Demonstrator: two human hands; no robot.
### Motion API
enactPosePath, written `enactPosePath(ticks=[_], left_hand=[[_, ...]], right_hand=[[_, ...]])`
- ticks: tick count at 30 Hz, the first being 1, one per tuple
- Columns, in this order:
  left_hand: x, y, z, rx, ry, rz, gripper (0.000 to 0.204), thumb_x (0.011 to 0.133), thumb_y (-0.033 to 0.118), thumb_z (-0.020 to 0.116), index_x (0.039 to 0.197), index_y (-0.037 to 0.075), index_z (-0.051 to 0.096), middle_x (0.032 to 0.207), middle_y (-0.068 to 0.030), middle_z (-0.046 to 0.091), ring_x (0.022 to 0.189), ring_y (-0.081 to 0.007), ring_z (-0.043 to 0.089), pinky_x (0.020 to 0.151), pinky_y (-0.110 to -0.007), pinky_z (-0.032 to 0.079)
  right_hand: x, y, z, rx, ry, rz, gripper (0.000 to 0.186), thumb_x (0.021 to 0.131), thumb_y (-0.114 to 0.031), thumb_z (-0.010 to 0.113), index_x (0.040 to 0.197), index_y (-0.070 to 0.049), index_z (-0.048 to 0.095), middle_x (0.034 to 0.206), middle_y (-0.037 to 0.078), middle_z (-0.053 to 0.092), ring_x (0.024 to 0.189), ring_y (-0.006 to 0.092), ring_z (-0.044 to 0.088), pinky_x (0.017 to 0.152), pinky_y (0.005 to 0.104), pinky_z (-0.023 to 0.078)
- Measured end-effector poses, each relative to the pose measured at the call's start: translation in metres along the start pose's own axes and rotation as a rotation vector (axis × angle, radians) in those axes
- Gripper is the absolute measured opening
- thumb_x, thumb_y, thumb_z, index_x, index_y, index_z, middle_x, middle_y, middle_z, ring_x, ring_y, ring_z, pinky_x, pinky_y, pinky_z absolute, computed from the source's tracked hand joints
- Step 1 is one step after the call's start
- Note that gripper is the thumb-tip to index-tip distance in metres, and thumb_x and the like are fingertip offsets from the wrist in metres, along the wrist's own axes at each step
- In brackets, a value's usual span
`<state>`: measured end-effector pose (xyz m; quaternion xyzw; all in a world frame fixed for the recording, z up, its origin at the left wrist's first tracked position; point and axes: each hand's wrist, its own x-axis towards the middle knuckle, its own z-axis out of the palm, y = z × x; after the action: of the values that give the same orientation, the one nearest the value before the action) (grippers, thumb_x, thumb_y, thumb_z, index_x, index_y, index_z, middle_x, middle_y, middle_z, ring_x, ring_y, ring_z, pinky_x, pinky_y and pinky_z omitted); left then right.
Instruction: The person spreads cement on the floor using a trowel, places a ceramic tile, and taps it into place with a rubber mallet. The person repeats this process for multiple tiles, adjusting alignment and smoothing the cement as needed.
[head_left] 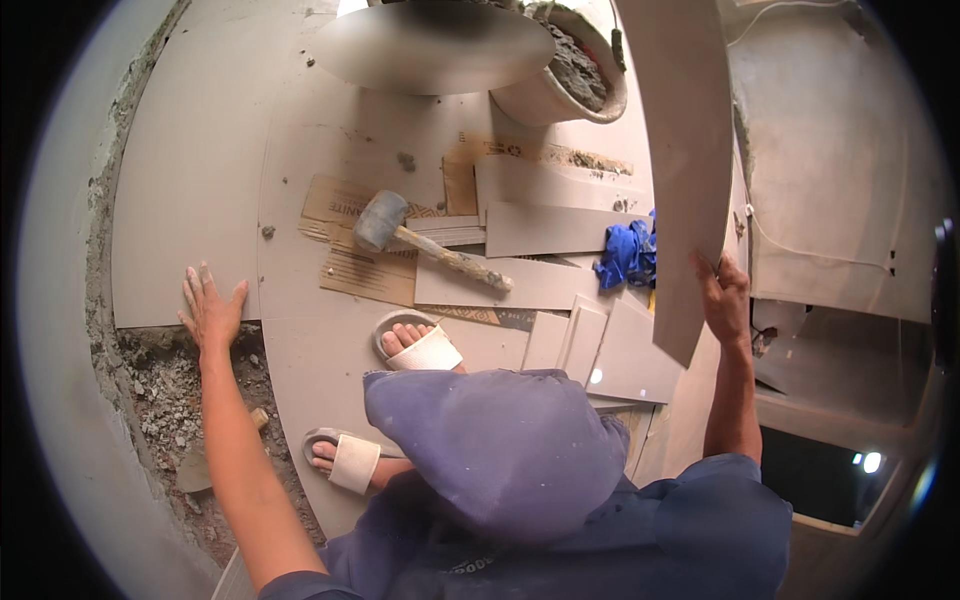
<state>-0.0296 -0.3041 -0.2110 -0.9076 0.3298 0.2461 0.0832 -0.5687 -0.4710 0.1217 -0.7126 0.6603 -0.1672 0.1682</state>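
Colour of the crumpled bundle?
Blue; the crumpled bundle shows best in the head view, left of the tile held by the right hand.

- two hands: one left hand (pixel 212 308), one right hand (pixel 722 290)
- two feet (pixel 405 336), one in each of two sandals (pixel 354 463)
- one long tile (pixel 690 150), held up
- at least six cut tile pieces (pixel 550 230); they overlap, so the full number cannot be told
- one mallet (pixel 420 241)
- one bucket (pixel 530 100) with one heap of mortar (pixel 580 70) in it
- one blue bundle (pixel 627 255)
- at least three cardboard pieces (pixel 370 275), partly covered
- stones (pixel 180 400) on the ground, too many to count
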Motion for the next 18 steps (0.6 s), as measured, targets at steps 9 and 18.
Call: enactPosePath(ticks=[9,18], left_hand=[[-0.012,-0.039,-0.008,0.036,-0.014,0.094,0.076,0.091,0.052,0.055,0.152,0.016,0.027,0.160,-0.0083,0.022,0.148,-0.0245,0.018,0.117,-0.058,0.012],[-0.045,-0.061,-0.020,-0.127,-0.006,-0.021,0.077,0.091,0.047,0.057,0.152,0.010,0.027,0.159,-0.0136,0.022,0.148,-0.0281,0.016,0.119,-0.054,0.009]], right_hand=[[-0.011,0.207,0.063,-0.010,0.148,0.229,0.031,0.095,-0.027,0.059,0.108,0.000,0.066,0.089,0.012,0.070,0.077,0.0183,0.063,0.072,0.0336,0.049],[0.038,0.306,0.123,-0.746,0.063,0.469,0.029,0.093,-0.028,0.051,0.106,-0.003,0.060,0.107,0.020,0.063,0.102,0.0404,0.061,0.083,0.0515,0.050]])
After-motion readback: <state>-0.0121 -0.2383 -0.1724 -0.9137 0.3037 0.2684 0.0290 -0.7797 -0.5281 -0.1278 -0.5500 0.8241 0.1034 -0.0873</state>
